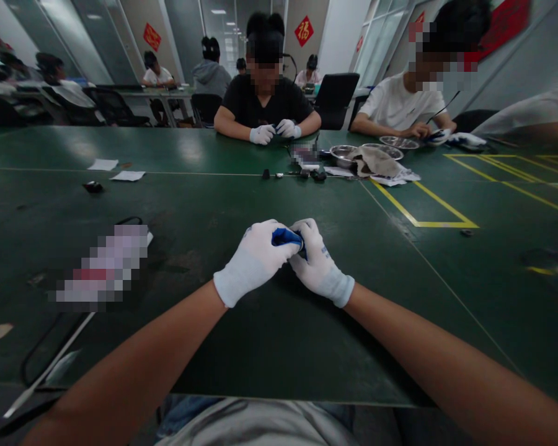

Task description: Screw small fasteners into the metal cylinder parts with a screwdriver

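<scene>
White-gloved left hand (263, 255) at nine o'clock, white-gloved right hand (320, 263) at three, nearly closed fingers pinching a small dark piece (302, 246) that slackening could drop!

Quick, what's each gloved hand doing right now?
Left hand: closed, fingertips on a small dark object, mostly hidden.
Right hand: closed, fingers curled at the same object; what it is cannot be told.
</scene>
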`<state>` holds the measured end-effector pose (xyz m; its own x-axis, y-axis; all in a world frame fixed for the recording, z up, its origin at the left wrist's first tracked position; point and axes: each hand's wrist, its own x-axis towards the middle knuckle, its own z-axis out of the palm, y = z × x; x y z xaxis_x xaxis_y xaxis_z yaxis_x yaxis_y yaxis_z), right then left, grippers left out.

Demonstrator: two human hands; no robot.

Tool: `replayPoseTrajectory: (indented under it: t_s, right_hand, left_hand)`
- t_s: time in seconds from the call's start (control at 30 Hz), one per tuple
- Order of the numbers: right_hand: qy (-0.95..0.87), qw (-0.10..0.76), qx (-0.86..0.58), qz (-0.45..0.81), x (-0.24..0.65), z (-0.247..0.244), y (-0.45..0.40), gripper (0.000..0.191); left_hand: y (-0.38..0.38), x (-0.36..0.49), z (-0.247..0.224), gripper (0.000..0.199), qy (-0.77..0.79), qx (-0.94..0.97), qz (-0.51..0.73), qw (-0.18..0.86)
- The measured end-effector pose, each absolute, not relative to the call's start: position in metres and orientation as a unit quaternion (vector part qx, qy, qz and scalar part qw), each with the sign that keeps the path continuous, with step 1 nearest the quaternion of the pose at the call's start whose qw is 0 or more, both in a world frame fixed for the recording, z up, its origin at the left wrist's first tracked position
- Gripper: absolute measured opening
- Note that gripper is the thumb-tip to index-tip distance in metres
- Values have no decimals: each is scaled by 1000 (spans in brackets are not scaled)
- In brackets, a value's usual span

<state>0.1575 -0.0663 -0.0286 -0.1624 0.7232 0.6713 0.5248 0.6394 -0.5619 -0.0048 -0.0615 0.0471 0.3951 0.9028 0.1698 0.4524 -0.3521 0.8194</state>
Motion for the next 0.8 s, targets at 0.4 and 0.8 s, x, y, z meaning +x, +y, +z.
replayPoseTrajectory:
  t_s: [0.4,0.8]
  right_hand:
    - [-747,494,-442,49,156,-36,-62,34]
    - [-754,491,-431,65,158,-34,-64,35]
  left_hand:
    - [-64,4,42,10,503,719,351,328]
    - [-66,-1,48,9,487,731,331,345]
